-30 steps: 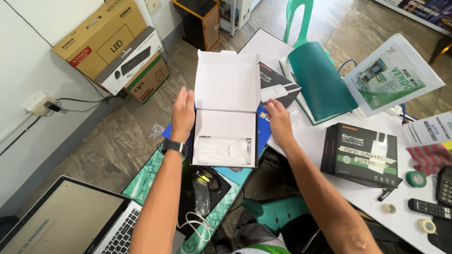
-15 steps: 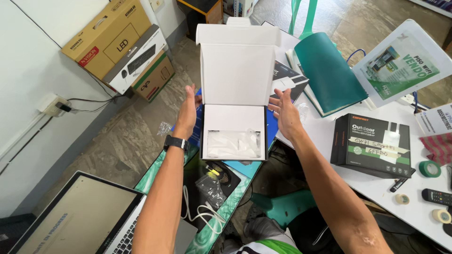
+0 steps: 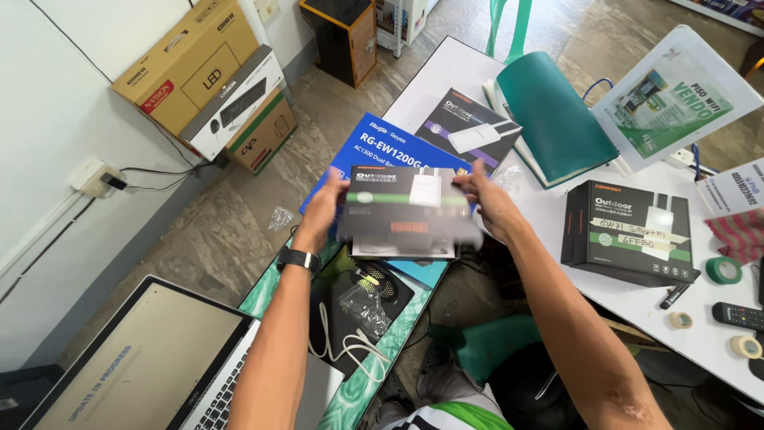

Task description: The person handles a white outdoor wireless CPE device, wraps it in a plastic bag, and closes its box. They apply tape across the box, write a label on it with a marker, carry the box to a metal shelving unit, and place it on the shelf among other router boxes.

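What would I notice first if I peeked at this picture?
First, the dark box, blurred, held up in the middle between the left hand and the right hand. A big blue box lies flat just behind it. An open laptop glows at the bottom left.

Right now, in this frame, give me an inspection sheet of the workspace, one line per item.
Surface: white table, green patterned desk.
Job's things: dark product box, blurred, held by left hand and right hand.
Clutter: blue box, second black box, teal folder, tape rolls, remote, laptop.
Grippers: both hands grip the box ends.
Cables: white cable, wall plug lead.
Surroundings: stacked cartons, tiled floor.
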Demonstrator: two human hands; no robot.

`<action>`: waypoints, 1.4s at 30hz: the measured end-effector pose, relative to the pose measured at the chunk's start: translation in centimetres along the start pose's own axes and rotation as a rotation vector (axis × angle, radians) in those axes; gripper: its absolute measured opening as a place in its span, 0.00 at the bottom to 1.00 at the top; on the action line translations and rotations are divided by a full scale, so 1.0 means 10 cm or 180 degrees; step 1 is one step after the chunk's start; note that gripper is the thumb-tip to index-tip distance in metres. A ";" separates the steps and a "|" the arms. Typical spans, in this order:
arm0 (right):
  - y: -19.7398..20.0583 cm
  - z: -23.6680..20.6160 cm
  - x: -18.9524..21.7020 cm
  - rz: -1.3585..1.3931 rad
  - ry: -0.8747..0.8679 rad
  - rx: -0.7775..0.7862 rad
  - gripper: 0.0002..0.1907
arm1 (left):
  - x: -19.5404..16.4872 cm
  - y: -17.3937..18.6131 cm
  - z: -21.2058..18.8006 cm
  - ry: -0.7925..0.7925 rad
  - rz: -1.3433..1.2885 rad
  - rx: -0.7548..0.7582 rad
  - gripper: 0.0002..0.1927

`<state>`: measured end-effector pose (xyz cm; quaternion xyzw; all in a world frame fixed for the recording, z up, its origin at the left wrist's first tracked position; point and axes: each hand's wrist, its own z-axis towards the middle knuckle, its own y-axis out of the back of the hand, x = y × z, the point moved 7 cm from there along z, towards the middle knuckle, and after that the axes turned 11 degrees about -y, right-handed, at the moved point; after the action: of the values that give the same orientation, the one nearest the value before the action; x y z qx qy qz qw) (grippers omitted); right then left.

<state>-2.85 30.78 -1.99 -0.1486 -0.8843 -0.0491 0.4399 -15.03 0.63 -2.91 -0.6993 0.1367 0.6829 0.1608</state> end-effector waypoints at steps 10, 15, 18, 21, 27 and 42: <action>-0.12 -0.28 -0.39 -0.0270 0.0126 -0.0418 0.31 | 0.17 0.00 -0.47 0.0270 0.0781 -0.0362 0.30; -0.07 -0.37 -0.64 -0.0590 -0.0038 -0.0888 0.30 | 0.26 0.04 -0.54 0.0165 0.1537 -0.0529 0.33; -0.06 -0.35 -0.80 -0.0601 -0.0109 -0.1004 0.27 | 0.38 0.04 -0.59 0.0223 0.1741 -0.0614 0.35; -0.05 -0.31 -0.87 -0.0562 0.0153 -0.1127 0.23 | 0.43 0.02 -0.63 0.0243 0.1959 -0.0610 0.34; -0.09 -0.28 -0.91 -0.0629 0.0400 -0.1373 0.21 | 0.47 -0.02 -0.65 0.0257 0.1960 -0.0684 0.30; -0.05 -0.50 -1.05 -0.0208 0.0516 -0.1779 0.18 | 0.48 0.04 -1.00 -0.0006 0.1155 -0.1087 0.19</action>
<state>6.78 26.90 -7.25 -0.2310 -0.8028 -0.3167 0.4493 -5.95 -3.75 -7.54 -0.6797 0.1425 0.7145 -0.0848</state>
